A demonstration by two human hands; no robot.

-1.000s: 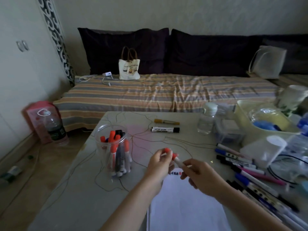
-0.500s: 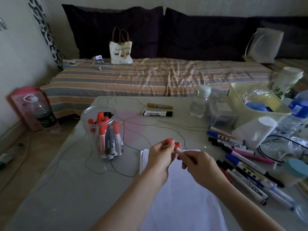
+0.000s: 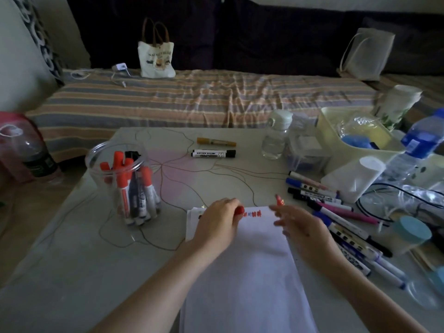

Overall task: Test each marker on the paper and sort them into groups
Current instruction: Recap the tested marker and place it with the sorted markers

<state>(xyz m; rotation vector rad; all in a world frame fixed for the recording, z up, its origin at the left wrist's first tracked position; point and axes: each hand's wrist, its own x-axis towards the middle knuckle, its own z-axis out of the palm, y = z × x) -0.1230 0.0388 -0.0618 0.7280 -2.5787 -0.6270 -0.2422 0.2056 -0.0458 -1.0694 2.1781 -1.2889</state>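
A red cap [image 3: 239, 210] is pinched in the curled fingers of the left hand [image 3: 217, 221] at the paper's [image 3: 245, 265] top edge; a red-tipped marker [image 3: 279, 200] is gripped by the right hand [image 3: 300, 227], tip raised, blurred; a clear jar [image 3: 121, 179] of markers is seen left, loose markers [image 3: 341, 219] right.

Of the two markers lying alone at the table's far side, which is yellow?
The farther marker, nearest the bed; the black-capped white marker lies just in front of it.
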